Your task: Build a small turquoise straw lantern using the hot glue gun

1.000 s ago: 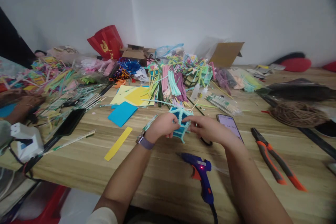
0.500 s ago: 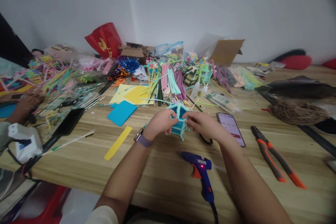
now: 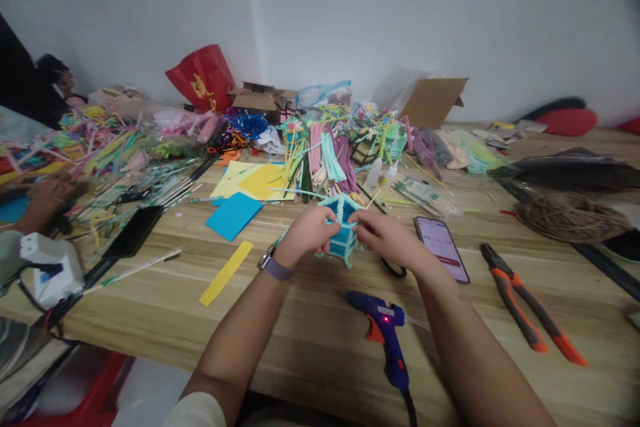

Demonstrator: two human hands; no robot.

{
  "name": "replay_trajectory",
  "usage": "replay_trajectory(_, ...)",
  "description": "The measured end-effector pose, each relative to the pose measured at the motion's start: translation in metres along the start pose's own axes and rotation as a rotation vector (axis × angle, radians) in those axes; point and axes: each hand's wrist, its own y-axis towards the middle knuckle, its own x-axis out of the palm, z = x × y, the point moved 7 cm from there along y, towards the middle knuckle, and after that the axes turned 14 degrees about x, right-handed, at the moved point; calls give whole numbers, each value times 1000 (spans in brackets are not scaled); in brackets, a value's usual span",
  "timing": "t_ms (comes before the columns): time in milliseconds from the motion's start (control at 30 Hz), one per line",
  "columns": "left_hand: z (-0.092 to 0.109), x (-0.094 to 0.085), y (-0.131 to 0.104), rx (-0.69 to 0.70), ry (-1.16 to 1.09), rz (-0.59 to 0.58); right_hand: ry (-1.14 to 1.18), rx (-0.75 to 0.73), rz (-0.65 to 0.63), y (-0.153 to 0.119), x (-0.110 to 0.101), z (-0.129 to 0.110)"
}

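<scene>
A small blue structure (image 3: 342,240) with light-teal fuzzy edging sits between my hands near the middle of the view. My left hand (image 3: 314,232) has its fingers closed on the structure's left side. On the right side, my right hand (image 3: 375,232) pinches the teal edging near the top. A blue glue gun (image 3: 385,320) with an orange trigger and a lit red light lies on the table below the hands.
Pliers (image 3: 525,303) and a phone (image 3: 441,248) lie at the right. Blue paper (image 3: 233,216) and a yellow strip (image 3: 227,273) are at the left. Craft stems (image 3: 325,153) are heaped behind. Another person's hand (image 3: 47,200) is at far left.
The view has shifted slightly. Both hands remain at the blue structure, with little visible finger movement. At the upper far left, a dark-topped shape has come into view.
</scene>
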Motion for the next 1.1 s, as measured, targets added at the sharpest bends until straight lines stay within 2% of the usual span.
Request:
replay_trajectory(300, -3, 2, 0, 20, -7, -18, -14, 1, 10, 1, 0, 0)
replay_trajectory(367, -1, -1, -1, 20, 73, -9, -9, -11, 4, 0, 0, 0)
replay_trajectory(467, 8, -11, -3, 67, 258, 84, -15, -26, -17, 0, 1, 0)
replay_trajectory(567, 13, -13, -4, 91, 332, 129, 2, -30, -27, 0, 0, 0)
replay_trajectory(733, 14, -8, -3, 103, 361, 122, 109, 56, 40, 2, -3, -1)
replay_trajectory(933, 15, -4, -2, 159, 477, 104, 68, 65, 110, 5, 3, -7)
replay_trajectory(1100, 8, -2, -4, 134, 456, 10, 76, 51, 98, 5, 4, -7)
